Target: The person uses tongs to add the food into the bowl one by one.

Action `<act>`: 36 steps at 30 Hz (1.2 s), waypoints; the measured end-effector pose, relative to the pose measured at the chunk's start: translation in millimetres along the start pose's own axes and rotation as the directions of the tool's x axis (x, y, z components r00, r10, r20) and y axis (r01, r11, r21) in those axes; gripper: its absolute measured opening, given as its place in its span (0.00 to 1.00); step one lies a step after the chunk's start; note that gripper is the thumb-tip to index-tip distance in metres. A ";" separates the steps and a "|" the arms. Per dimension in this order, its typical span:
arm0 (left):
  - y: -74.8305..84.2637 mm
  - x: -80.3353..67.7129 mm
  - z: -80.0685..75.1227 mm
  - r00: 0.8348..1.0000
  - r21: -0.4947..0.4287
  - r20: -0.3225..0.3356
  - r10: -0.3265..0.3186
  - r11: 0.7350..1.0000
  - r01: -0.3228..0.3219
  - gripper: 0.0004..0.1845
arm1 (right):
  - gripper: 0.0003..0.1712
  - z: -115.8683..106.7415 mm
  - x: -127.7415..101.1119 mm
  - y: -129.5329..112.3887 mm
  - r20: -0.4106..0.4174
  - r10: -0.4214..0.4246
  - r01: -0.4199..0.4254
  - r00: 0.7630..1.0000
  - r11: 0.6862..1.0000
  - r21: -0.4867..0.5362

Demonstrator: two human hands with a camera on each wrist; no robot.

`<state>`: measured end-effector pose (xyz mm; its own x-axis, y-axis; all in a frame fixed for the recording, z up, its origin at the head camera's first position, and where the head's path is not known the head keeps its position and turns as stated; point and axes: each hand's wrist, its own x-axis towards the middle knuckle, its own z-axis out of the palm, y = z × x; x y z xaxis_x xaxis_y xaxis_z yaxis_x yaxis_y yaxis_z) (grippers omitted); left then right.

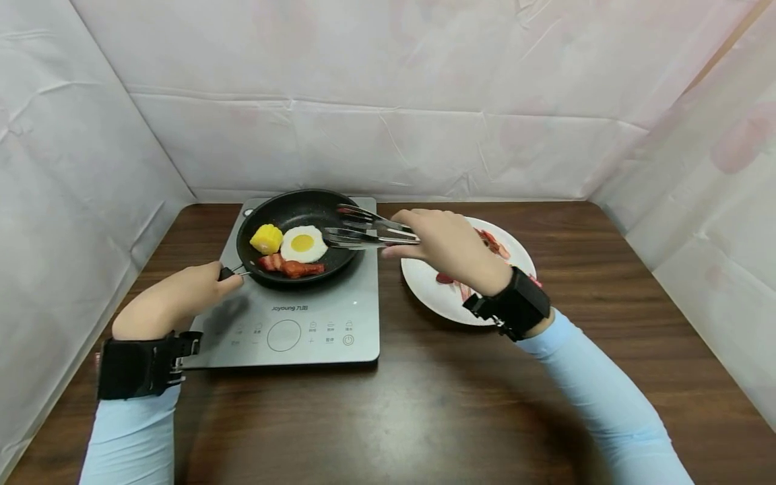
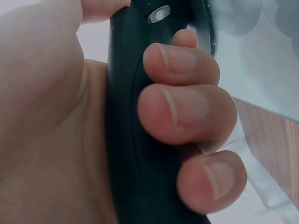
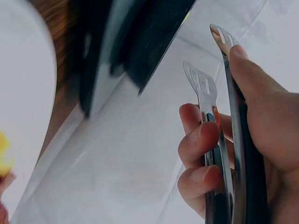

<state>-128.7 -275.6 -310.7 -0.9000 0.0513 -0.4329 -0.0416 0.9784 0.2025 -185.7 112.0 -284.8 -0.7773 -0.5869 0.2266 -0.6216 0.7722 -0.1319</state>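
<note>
A black frying pan (image 1: 294,210) sits on a grey induction cooktop (image 1: 327,316). It holds a yellow corn piece (image 1: 267,238), a fried egg (image 1: 303,244) and red sausage pieces (image 1: 292,267). My left hand (image 1: 176,296) grips the pan's black handle (image 2: 135,140), fingers (image 2: 187,112) curled round it. My right hand (image 1: 445,246) holds metal tongs (image 1: 364,229), whose two arms (image 3: 219,93) stand apart with nothing between the tips, over the pan's right side. A white plate (image 1: 436,296) with red food bits (image 1: 494,244) lies under my right hand.
The cooktop and plate rest on a dark wooden table (image 1: 424,404). White sheeting (image 1: 388,101) walls in the table at the back and on both sides. The cooktop's control panel (image 1: 285,333) faces me.
</note>
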 end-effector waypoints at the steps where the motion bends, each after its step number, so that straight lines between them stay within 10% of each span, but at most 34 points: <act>1: -0.3 -0.1 0.4 1.000 -0.002 0.001 0.001 1.000 -0.001 0.45 | 0.34 -1.3 -4.3 5.5 -0.004 0.012 -0.012 1.000 1.000 -0.006; 14: -1.1 1.1 1.4 1.000 -0.008 -0.020 0.009 1.000 -0.009 0.44 | 0.32 -7.6 -53.3 69.6 0.083 0.210 -0.206 0.974 0.977 -0.053; 36: -1.3 1.7 2.4 0.999 -0.029 -0.037 0.021 0.999 -0.022 0.42 | 0.28 12.8 -75.5 109.1 0.163 0.259 -0.240 0.952 0.962 -0.128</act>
<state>-129.1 -276.4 -313.8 -0.9162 0.0642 -0.3954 -0.0342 0.9709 0.2369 -196.1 237.5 -328.7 -0.9170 -0.3982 0.0242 -0.3989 0.9151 -0.0581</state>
